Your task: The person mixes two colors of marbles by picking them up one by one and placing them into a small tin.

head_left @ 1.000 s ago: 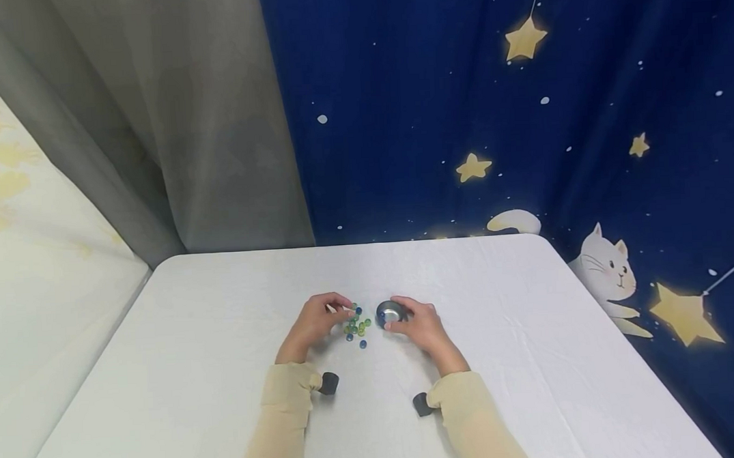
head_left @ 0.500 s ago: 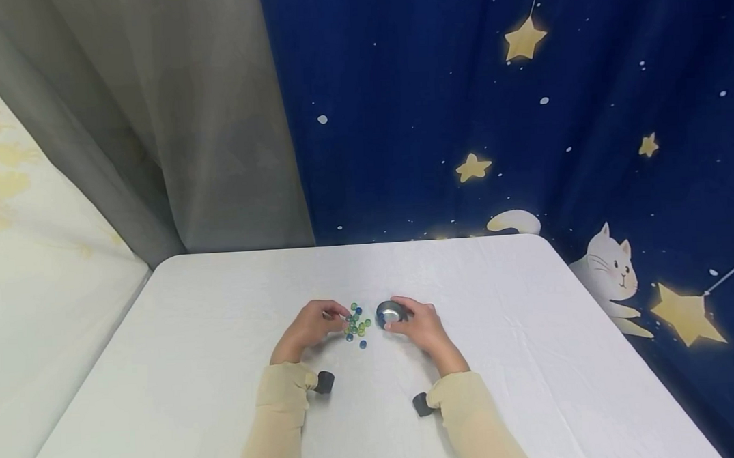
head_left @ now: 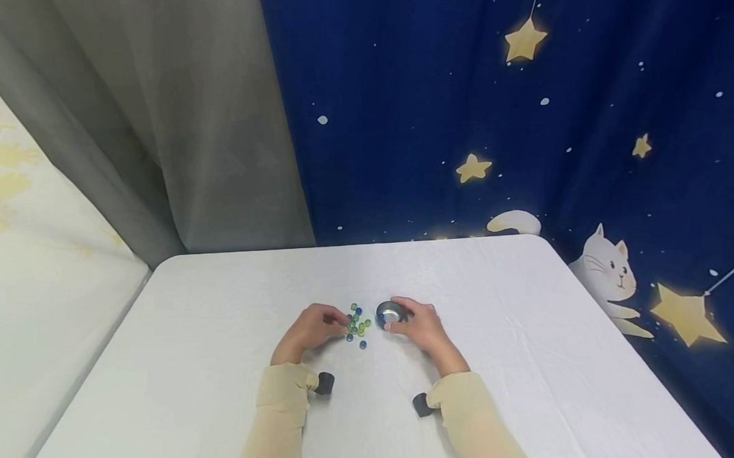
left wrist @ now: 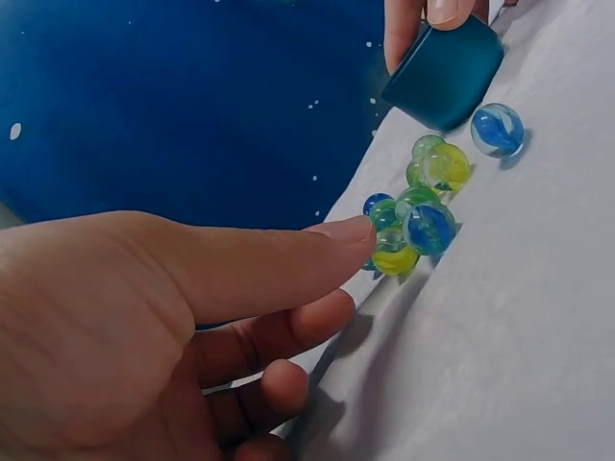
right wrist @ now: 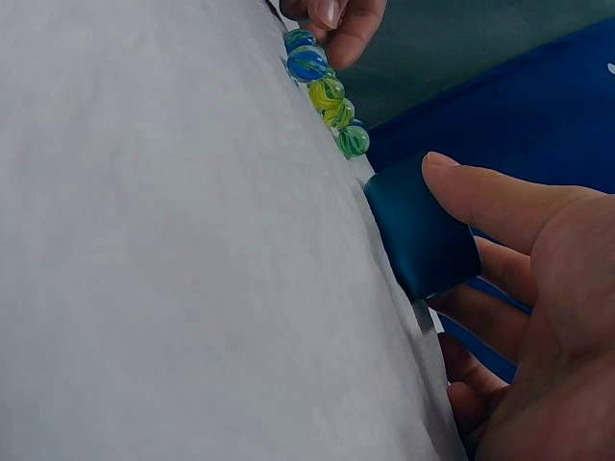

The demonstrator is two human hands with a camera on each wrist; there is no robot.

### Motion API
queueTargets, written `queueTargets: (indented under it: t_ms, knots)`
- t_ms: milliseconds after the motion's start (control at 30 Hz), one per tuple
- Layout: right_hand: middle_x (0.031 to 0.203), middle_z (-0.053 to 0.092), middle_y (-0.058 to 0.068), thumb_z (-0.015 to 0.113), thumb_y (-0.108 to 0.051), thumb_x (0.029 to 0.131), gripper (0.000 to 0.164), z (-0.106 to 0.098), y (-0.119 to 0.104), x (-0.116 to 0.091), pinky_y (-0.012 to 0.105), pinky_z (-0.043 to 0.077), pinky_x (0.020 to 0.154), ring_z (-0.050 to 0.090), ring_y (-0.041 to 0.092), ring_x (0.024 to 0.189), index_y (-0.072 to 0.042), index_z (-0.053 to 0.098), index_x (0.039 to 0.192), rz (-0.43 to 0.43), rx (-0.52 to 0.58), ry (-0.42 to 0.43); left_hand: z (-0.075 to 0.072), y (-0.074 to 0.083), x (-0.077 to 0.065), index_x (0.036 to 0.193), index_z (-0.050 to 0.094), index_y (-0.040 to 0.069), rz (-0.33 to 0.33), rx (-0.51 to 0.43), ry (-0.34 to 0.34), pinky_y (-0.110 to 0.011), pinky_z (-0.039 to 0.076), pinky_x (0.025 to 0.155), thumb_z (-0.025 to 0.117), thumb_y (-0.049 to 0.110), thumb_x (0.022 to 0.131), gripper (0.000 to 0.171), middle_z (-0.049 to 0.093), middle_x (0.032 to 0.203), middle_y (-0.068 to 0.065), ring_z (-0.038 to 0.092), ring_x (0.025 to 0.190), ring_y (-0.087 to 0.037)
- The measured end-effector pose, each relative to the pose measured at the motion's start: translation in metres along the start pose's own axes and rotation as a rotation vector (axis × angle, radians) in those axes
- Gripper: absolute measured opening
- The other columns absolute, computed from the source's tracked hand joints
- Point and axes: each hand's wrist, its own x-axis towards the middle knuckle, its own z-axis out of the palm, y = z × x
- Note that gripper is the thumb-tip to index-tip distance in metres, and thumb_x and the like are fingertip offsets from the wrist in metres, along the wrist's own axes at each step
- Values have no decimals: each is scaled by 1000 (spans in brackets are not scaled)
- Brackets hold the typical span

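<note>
marbles (left wrist: 428, 229) lie midway between the left and right edges of the counter (head_left: 530, 297), most seemingly left to handle, the right hand (head_left: 423, 325) with its grip curled round a small cup (head_left: 392, 313), the left hand (head_left: 312, 328) at the cluster, any pinch indiscernible.

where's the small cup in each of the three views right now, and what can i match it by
Head: the small cup is a little right of centre and below it, in the right hand.
Left wrist: upper right, near the top edge.
Right wrist: just right of centre, between thumb and fingers.
Shared landmark: the blue, green and yellow marbles on the table beside it.
</note>
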Motion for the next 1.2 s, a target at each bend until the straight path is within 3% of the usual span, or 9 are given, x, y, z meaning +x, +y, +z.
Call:
queueTargets:
  t_ms: [1200]
  knots:
    - [130, 61, 10, 85, -22, 73, 59, 2, 2, 2, 52, 33, 104, 47, 35, 127, -17, 64, 128, 3, 7, 2, 6, 2, 1, 89, 75, 17, -36, 75, 13, -40, 45, 81, 77, 14, 81, 8, 65, 85, 4, 55, 81, -16]
